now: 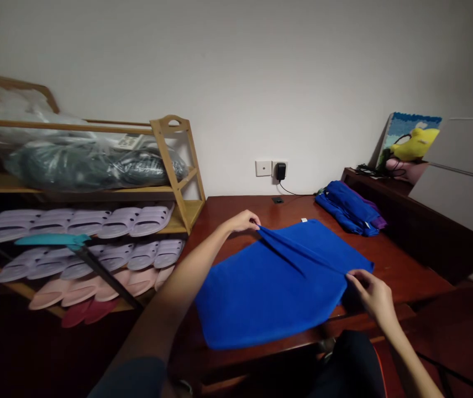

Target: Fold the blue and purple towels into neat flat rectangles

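A blue towel (261,293) lies spread over the reddish-brown desk (232,207), its near edge reaching the desk's front. My left hand (243,221) pinches its far edge between thumb and fingers. On the right side, my right hand (369,290) pinches another part of the same cloth. A raised, taut fold runs between the two hands. Beyond it, a corner of the towel lies flat, with a small white tag (304,220) at its edge.
Folded blue cloths (346,207), with some purple, lie at the back right of the desk. A wooden rack (178,193) with several slippers (151,220) and bagged goods (91,163) stands left. A black plug (280,171) sits in the wall socket. A yellow plush toy (414,145) rests right.
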{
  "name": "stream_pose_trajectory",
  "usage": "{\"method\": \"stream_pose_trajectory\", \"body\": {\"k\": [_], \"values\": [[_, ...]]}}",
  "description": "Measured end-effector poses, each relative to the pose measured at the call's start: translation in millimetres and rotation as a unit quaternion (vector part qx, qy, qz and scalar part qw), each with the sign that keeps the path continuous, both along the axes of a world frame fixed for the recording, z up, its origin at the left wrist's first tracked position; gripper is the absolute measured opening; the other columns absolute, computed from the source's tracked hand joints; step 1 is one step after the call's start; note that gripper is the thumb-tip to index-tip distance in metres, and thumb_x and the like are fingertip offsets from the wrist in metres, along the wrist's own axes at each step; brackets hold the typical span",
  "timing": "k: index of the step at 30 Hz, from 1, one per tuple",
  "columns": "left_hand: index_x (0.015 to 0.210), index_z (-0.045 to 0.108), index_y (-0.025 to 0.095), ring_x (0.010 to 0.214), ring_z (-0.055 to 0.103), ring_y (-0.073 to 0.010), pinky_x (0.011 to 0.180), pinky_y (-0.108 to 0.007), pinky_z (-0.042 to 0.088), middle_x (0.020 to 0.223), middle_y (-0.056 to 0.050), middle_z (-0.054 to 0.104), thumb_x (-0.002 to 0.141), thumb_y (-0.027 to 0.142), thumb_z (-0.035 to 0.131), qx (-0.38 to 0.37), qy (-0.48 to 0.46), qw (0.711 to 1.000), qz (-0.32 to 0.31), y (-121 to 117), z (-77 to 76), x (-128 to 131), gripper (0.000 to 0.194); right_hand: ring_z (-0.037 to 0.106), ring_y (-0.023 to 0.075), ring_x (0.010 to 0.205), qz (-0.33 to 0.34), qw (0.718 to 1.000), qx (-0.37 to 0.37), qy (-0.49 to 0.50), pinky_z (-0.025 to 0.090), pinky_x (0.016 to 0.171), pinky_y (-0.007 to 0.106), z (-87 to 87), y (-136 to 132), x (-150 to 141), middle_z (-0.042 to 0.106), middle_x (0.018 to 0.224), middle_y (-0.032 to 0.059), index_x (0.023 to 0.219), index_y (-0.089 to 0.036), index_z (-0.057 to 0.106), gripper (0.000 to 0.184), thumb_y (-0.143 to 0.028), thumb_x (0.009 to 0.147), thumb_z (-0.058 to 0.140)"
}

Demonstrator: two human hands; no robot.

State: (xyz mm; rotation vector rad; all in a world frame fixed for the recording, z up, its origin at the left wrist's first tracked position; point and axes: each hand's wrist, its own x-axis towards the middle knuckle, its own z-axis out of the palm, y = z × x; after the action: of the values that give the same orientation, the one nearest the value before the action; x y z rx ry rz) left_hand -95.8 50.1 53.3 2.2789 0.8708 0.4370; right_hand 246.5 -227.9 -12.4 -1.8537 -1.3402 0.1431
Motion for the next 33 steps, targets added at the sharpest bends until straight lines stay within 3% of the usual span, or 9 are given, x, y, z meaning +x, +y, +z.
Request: {"method": "stream_pose_trajectory", "body": {"k": [4, 8, 11, 15, 20, 25, 33], "values": [[0.074, 0.068, 0.017, 0.074, 0.06, -0.0157, 0.07, -0.023, 0.043, 0.076, -0.002, 0.068, 0.068, 0.031, 0.067, 0.016, -0.001, 1.0, 0.021, -13.1, 2.3, -22.5, 0.015, 0.061, 0.02, 0.069, 0.073, 0.997, -0.013, -0.037, 0.044, 0.068, 0.03, 7.6, 36.4, 12.7, 0.069, 0.079, 0.0071, 0.073, -0.021, 0.067, 0.043, -0.061, 0.073, 0.052], [0.071, 0.065, 0.017, 0.089, 0.06, -0.0174, 0.082, -0.026, 0.043, 0.101, -0.005, 0.066, 0.067, 0.033, 0.068, 0.024, -0.016, 0.999, 0.031, -29.0, 9.6, -43.4, 0.017, 0.061, 0.0215, 0.077, 0.119, 0.993, -0.014, -0.014, 0.043, 0.074, 0.032, 12.0, 66.8, 18.5, 0.069, 0.082, 0.0086, 0.072, -0.019, 0.066, 0.04, -0.057, 0.072, 0.053], [0.071, 0.063, 0.017, 0.097, 0.061, -0.0187, 0.087, -0.029, 0.043, 0.108, -0.007, 0.066, 0.069, 0.036, 0.068, -0.016, -0.045, 0.999, 0.024, -40.5, 14.4, -57.8, 0.02, 0.062, 0.0213, 0.076, 0.132, 0.991, -0.022, 0.007, 0.043, 0.074, 0.031, 14.2, 83.5, 18.4, 0.069, 0.08, 0.0078, 0.074, -0.018, 0.066, 0.039, -0.056, 0.073, 0.054], [0.077, 0.063, 0.015, 0.096, 0.062, -0.0201, 0.088, -0.033, 0.044, 0.102, -0.008, 0.07, 0.067, 0.039, 0.071, -0.076, -0.109, 0.99, 0.045, -50.7, 19.3, -75.4, 0.027, 0.061, 0.0204, 0.073, 0.153, 0.988, -0.006, 0.031, 0.043, 0.071, 0.03, 20.2, 99.6, 14.0, 0.069, 0.079, 0.0091, 0.075, -0.015, 0.065, 0.048, -0.062, 0.071, 0.055], [0.079, 0.062, 0.015, 0.079, 0.064, -0.0169, 0.079, -0.029, 0.046, 0.08, -0.004, 0.07, 0.066, 0.04, 0.072, -0.059, -0.133, 0.985, 0.093, -56.7, 34.8, -91.9, 0.03, 0.062, 0.0198, 0.072, 0.177, 0.982, 0.027, 0.057, 0.045, 0.071, 0.031, 37.8, 112.2, 6.4, 0.069, 0.079, 0.0102, 0.076, -0.014, 0.065, 0.056, -0.068, 0.069, 0.055], [0.08, 0.062, 0.015, 0.076, 0.063, -0.0156, 0.077, -0.027, 0.045, 0.077, -0.003, 0.07, 0.068, 0.041, 0.07, -0.023, -0.143, 0.984, 0.105, -61.3, 56.5, -101.0, 0.03, 0.063, 0.0212, 0.074, 0.172, 0.983, 0.059, 0.023, 0.045, 0.075, 0.032, 63.7, 116.1, -0.8, 0.069, 0.081, 0.0097, 0.077, -0.016, 0.065, 0.053, -0.068, 0.071, 0.053], [0.081, 0.06, 0.015, 0.072, 0.061, -0.0148, 0.074, -0.027, 0.045, 0.072, -0.001, 0.067, 0.067, 0.046, 0.068, -0.007, -0.165, 0.979, 0.122, -69.1, 75.9, -108.5, 0.035, 0.062, 0.0206, 0.073, 0.178, 0.98, 0.083, -0.009, 0.044, 0.072, 0.031, 104.3, 113.4, -8.5, 0.069, 0.078, 0.0091, 0.077, -0.016, 0.065, 0.055, -0.07, 0.072, 0.051]]}}
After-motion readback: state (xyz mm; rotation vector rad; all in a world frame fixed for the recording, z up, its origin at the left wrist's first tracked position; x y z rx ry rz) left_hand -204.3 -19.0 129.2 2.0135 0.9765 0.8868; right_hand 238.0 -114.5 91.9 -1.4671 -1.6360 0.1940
